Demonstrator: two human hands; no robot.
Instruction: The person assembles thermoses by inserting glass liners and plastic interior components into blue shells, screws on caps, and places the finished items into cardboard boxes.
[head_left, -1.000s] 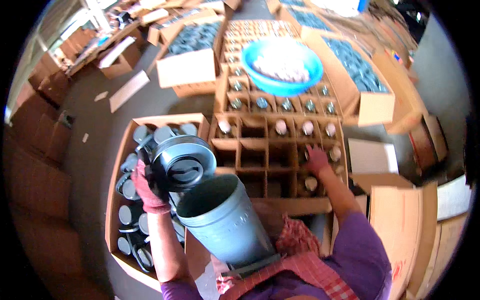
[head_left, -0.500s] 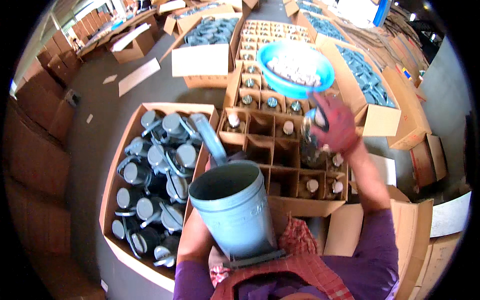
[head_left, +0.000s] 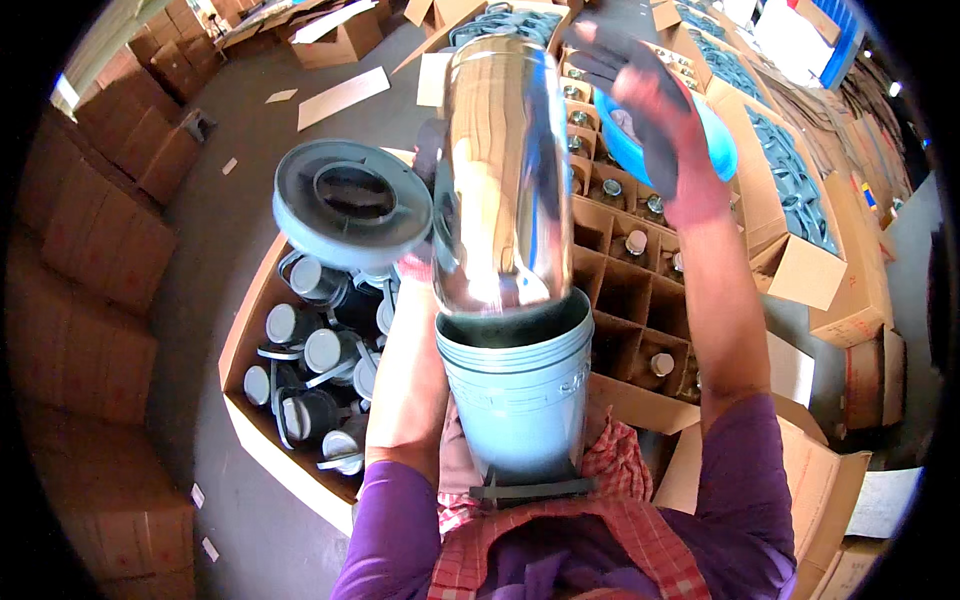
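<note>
A shiny silvered flask liner stands upright in the air, its rounded lower end at the mouth of a light-blue flask casing. That casing rests upright against my lap. My left hand, gloved and partly hidden behind the liner, holds a round blue-grey flask collar with an oval hole. Its dark-gloved fingers show beside the liner, but whether they also grip it is hidden. To the liner's right, my right hand is raised in a dark red glove, fingers stretched apart, in front of a blue basin.
A carton of grey-lidded flask parts with handles stands at left. A divided carton with several capped liners lies right of the casing. More cartons of blue-grey parts line the far right; stacked boxes stand far left.
The right hand has brought the liner from the divided carton to above the casing and spread its fingers. The left hand has raised the collar. The view has shifted left.
</note>
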